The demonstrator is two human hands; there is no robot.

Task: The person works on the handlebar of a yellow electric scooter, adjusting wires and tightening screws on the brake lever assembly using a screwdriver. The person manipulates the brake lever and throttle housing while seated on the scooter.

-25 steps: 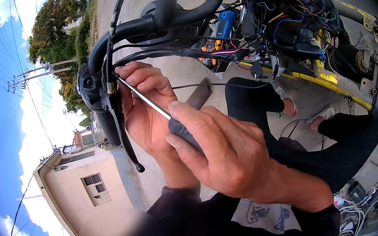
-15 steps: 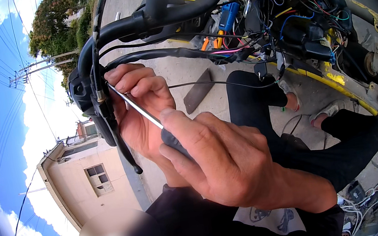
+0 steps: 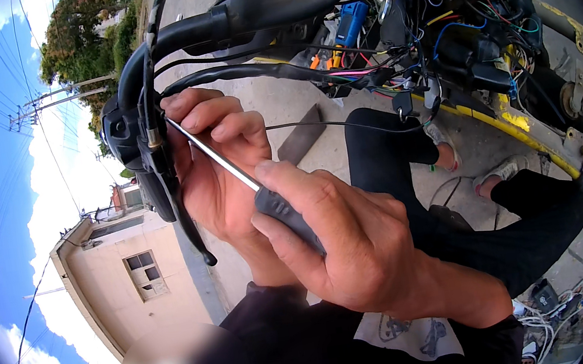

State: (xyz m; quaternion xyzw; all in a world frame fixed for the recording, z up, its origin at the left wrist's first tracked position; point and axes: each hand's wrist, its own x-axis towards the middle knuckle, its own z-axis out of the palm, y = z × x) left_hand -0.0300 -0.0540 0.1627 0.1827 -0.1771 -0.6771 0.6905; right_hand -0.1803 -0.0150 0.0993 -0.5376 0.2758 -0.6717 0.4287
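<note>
A screwdriver with a dark grey handle and shiny metal shaft is gripped in my right hand, thumb and fingers closed around the handle. Its shaft slants up and left, and the tip meets the side of a black handlebar switch housing. My left hand is curled against that housing, fingertips beside the screwdriver's tip; its thumb is partly hidden. A black brake lever hangs down from the housing. Just above my left fingers runs a black sleeved cable.
The black handlebar crosses the top. Tangled coloured wires and a blue-handled tool lie in the exposed body with its yellow frame. Another thin cable spans to the right. White cables lie lower right.
My right hand has shifted slightly along the screwdriver, so more of the handle shows. The tip stays at the housing. The whole view has moved a little.
</note>
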